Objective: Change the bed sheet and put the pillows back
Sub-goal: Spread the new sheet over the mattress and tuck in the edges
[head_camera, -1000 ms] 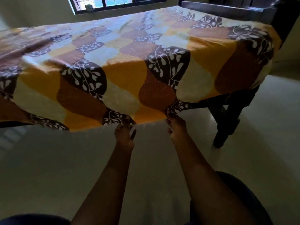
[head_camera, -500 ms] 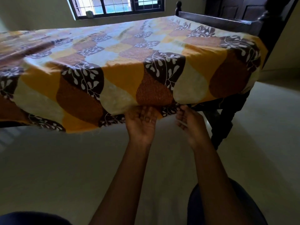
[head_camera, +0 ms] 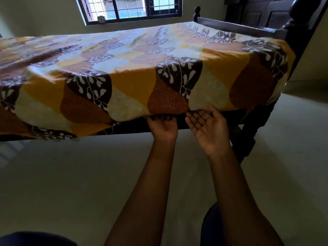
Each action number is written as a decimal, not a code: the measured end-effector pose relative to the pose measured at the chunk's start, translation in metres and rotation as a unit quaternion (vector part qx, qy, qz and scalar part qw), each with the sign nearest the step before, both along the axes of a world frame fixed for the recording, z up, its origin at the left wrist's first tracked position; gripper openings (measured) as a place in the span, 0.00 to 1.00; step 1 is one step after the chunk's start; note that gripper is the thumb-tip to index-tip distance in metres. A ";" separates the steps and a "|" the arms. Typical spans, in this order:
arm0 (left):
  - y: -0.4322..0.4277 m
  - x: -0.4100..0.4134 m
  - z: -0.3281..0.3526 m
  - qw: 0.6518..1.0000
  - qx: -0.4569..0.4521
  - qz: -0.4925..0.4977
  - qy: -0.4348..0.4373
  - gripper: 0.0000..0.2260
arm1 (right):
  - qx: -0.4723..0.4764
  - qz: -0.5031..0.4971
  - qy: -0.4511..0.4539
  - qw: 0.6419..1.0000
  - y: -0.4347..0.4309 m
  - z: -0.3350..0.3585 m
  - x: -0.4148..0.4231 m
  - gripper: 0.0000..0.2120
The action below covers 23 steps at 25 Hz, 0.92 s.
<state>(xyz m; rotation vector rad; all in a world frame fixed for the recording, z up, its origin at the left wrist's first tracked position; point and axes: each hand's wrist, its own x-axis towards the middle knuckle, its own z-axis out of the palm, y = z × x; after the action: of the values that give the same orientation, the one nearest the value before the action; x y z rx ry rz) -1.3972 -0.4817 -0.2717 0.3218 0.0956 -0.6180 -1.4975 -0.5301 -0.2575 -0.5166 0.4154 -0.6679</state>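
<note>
A patterned bed sheet [head_camera: 134,82] in yellow, brown and cream covers the mattress on a dark wooden bed [head_camera: 252,125]. Its near side hangs over the mattress edge, loose and lower at the left. My left hand [head_camera: 162,127] is at the sheet's lower edge, and its fingers push the hem in under the mattress, fingertips hidden. Just to its right, my right hand [head_camera: 208,129] is palm up with straight fingers, touching the underside of the sheet's edge. No pillows are in view.
The bed's dark headboard [head_camera: 266,23] and corner post stand at the right. A barred window [head_camera: 131,9] is in the far wall. Pale floor [head_camera: 71,174] lies between me and the bed. My knees show at the bottom.
Both hands let go of the hanging hem they were pulling and rose to the mattress edge. The hem near them is now folded under; the bed's side rail shows.
</note>
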 end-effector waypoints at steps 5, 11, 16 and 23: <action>0.063 0.002 -0.046 0.988 0.151 0.005 0.043 0.10 | 0.044 -0.010 -0.012 0.999 0.009 -0.022 0.000 0.18; 0.136 0.033 -0.051 0.981 0.105 0.148 0.073 0.09 | 0.028 0.097 0.054 0.993 0.069 -0.051 0.038 0.10; 0.177 0.070 -0.024 0.960 0.075 0.268 0.026 0.13 | 0.005 0.125 0.037 0.991 0.108 -0.041 0.072 0.15; 0.189 0.118 -0.013 0.978 0.005 0.209 -0.027 0.33 | 0.063 0.072 -0.027 0.995 0.117 -0.012 0.103 0.17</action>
<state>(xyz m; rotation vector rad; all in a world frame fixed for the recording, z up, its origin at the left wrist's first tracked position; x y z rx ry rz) -1.2789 -0.2925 -0.2844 0.3159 0.1110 -0.1921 -1.3941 -0.4132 -0.2699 -0.4046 0.3624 -0.5120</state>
